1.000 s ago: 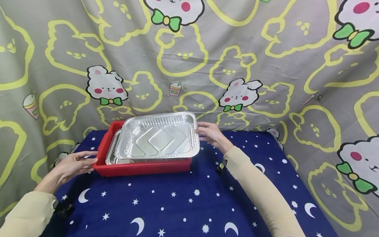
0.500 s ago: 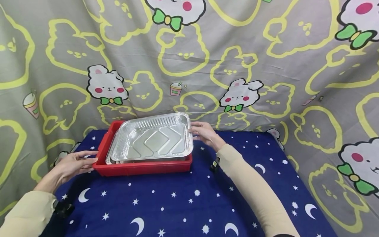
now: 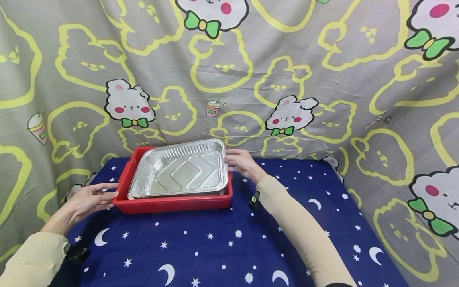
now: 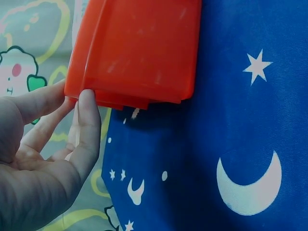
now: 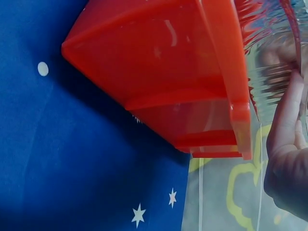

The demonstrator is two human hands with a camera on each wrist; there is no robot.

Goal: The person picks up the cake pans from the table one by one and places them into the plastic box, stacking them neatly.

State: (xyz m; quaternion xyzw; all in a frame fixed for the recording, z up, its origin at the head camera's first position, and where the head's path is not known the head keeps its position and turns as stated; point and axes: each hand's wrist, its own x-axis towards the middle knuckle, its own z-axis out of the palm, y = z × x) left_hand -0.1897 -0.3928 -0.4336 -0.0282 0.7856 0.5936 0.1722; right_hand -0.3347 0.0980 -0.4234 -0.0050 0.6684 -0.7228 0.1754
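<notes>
A silver foil tray (image 3: 186, 171) lies tilted in a red plastic bin (image 3: 172, 204), its left end low and its right end raised above the rim. Under it shows a thin edge of another foil tray (image 3: 221, 193). My right hand (image 3: 242, 162) pinches the raised right rim of the upper tray; in the right wrist view, fingers (image 5: 287, 113) reach its ridged side. At the bin's left end, my left hand (image 3: 87, 198) holds the edge by its fingertips. The left wrist view shows thumb and fingers at the red rim (image 4: 79, 53).
Under the bin is a table with a dark blue cloth (image 3: 211, 255) of white moons and stars. A grey curtain (image 3: 244, 95) with cartoon animals hangs close behind the bin and along the sides. Each wrist carries a small black camera (image 3: 77, 253).
My right hand has moved left and slightly down with the upper foil tray, which now sits further into the bin over the lower one. My left hand and the bin have stayed put.
</notes>
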